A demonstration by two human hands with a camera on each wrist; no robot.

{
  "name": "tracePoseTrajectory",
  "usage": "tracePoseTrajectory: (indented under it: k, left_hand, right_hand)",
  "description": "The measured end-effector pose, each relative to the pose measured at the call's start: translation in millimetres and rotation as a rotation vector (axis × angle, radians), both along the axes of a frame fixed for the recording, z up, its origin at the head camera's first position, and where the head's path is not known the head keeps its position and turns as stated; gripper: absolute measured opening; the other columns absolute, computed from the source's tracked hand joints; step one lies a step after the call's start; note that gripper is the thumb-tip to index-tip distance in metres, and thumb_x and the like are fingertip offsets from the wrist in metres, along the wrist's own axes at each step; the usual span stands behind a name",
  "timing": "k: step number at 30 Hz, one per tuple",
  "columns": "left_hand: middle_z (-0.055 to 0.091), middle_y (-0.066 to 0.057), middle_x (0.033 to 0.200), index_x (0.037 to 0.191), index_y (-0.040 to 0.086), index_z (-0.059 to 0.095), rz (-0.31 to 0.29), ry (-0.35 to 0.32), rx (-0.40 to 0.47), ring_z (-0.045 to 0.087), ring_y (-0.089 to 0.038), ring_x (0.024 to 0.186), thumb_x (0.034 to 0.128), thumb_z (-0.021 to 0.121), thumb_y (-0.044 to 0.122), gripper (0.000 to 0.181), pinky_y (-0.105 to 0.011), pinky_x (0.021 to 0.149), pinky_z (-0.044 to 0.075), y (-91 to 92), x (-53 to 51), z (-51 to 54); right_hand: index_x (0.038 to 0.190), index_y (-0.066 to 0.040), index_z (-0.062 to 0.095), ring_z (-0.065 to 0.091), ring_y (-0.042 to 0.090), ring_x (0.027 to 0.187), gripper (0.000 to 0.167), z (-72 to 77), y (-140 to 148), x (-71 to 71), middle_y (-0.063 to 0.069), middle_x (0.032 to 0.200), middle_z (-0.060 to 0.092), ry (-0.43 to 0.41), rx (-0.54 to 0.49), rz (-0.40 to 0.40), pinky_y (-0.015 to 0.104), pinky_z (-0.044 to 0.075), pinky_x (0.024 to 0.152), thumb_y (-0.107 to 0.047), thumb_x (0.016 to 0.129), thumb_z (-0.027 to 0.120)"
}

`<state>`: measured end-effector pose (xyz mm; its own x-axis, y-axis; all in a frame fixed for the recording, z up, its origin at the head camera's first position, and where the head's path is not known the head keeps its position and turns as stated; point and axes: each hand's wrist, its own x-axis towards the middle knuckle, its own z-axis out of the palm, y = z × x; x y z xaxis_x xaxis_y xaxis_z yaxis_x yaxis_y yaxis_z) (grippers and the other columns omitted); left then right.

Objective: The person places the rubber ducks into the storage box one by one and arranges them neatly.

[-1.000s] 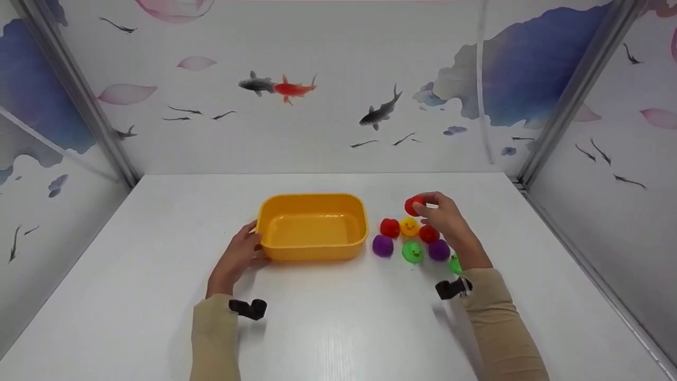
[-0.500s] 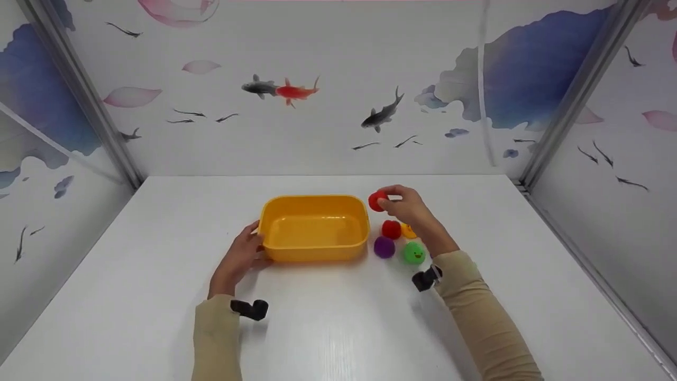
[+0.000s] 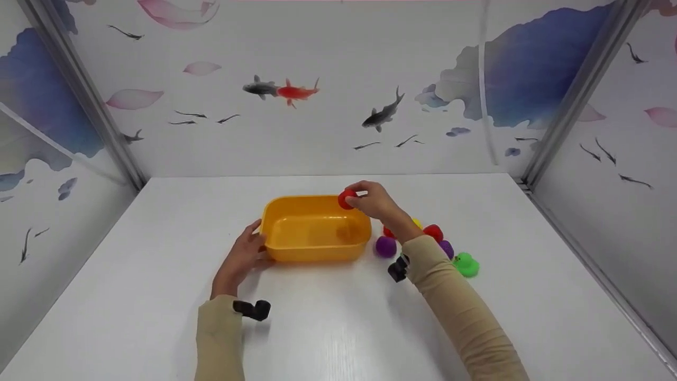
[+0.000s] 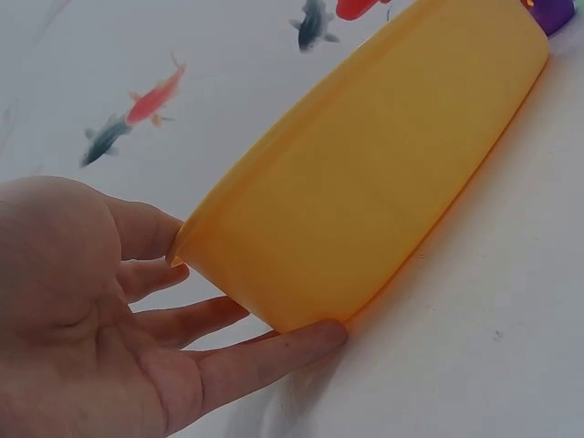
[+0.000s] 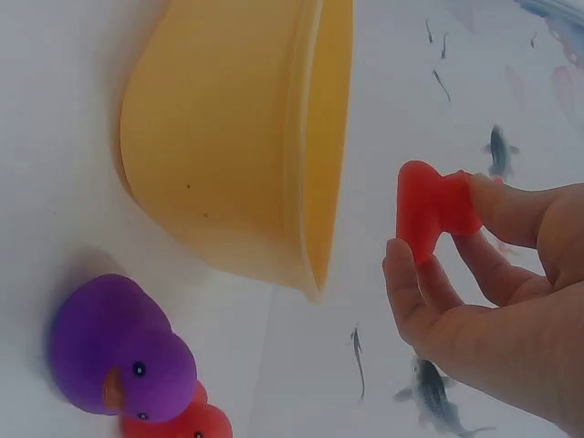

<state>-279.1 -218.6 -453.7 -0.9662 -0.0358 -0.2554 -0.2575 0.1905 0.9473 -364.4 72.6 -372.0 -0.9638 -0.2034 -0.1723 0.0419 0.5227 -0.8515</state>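
Right hand [image 3: 374, 201] pinches red toy [image 3: 346, 199] above yellow tub [image 3: 312, 254] on tabletop [image 3: 328, 317]; left hand [image 3: 243, 254], spread, touches tub; fish-printed wall [image 3: 296, 143] behind.

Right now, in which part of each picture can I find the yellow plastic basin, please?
Head: the yellow plastic basin lies slightly below centre.
Left wrist: it slants from the middle to the upper right, cut by the top edge.
Right wrist: upper part, left of centre, cut by the top edge.
Shared landmark: the purple toy duck nearest the basin, only partly visible in the left wrist view's top right corner.
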Motion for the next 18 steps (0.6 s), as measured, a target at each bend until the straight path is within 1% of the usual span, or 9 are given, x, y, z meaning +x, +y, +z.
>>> tracePoseTrajectory:
  k: [4,6,10,14,18]
  left_hand:
    - [0.035,-0.013,0.161,0.162,0.025,0.014,0.003,0.004,-0.008,0.055,-0.031,0.130,0.1088,0.038,0.029,0.058,-0.042,0.106,0.053,0.2,-1.6,-0.6]
    - [0.034,-0.014,0.162,0.162,0.025,0.013,0.001,0.007,-0.005,0.055,-0.031,0.131,0.1092,0.037,0.028,0.058,-0.043,0.105,0.053,0.2,-2.0,-0.5]
    - [0.033,-0.014,0.162,0.162,0.025,0.012,-0.004,0.009,0.004,0.055,-0.032,0.131,0.1093,0.036,0.028,0.058,-0.044,0.107,0.052,-0.6,-1.6,0.5]
    - [0.033,-0.014,0.162,0.162,0.025,0.012,-0.004,0.007,0.009,0.054,-0.032,0.132,0.1094,0.036,0.029,0.058,-0.044,0.107,0.051,-1.4,-0.6,1.3]
    - [0.034,-0.015,0.161,0.162,0.025,0.012,-0.011,0.009,-0.007,0.055,-0.032,0.131,0.1093,0.037,0.030,0.059,-0.043,0.107,0.052,-1.0,-0.8,-0.5]
  right_hand:
    - [0.135,-0.012,0.058,0.061,0.025,0.122,0.037,-3.4,-14.0,-1.6,0.010,0.136,0.059,-0.009,-0.027,0.032,0.036,0.050,0.111,-0.018,0.099,0.062]
    - [0.134,-0.012,0.058,0.061,0.025,0.120,0.036,-5.8,-21.1,-2.7,0.009,0.135,0.059,-0.013,-0.035,0.031,0.035,0.050,0.110,-0.017,0.099,0.062]
    - [0.133,-0.014,0.059,0.061,0.023,0.116,0.036,-10.0,-36.9,-4.4,0.007,0.133,0.059,-0.025,-0.020,0.017,0.032,0.050,0.109,-0.018,0.098,0.063]
    - [0.133,-0.012,0.059,0.061,0.023,0.113,0.035,-15.2,-51.9,-6.9,0.009,0.133,0.060,-0.019,-0.005,0.042,0.033,0.051,0.109,-0.019,0.099,0.062]
    - [0.133,-0.011,0.059,0.060,0.026,0.113,0.034,-20.1,-62.9,-5.3,0.009,0.133,0.061,-0.019,-0.014,0.071,0.035,0.051,0.109,-0.019,0.099,0.062]
